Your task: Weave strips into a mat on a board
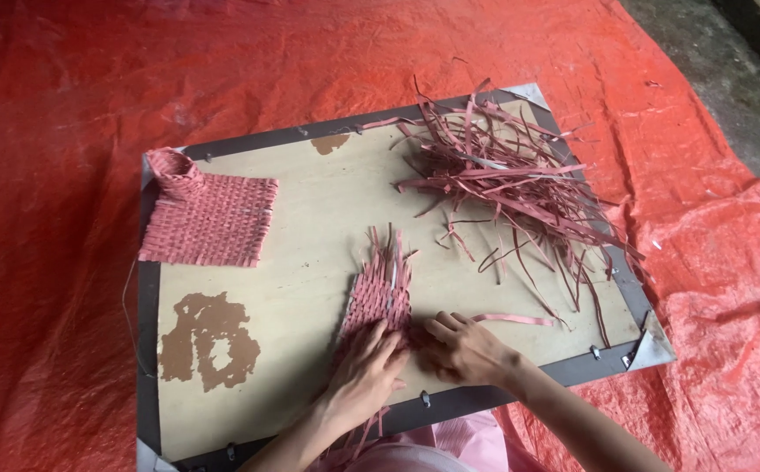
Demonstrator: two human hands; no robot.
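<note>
Left hand (364,371) lies flat over the near end of the small woven strip piece (381,293), so that end is hidden. Right hand (467,351) covers the piece's lower right corner; its fingertips are curled under, and whether they pinch a strip can't be told. Both forearms are cut off by the bottom edge of the frame. The board (310,218) loses its lower left corner at the bottom edge. Pink cloth (450,441) at bottom center is cropped, kind unclear. Loose strips pile (520,179) in the upper right: single strips are too tangled to separate. Dark ground (712,70) at the top right corner is cut off and blurry.
</note>
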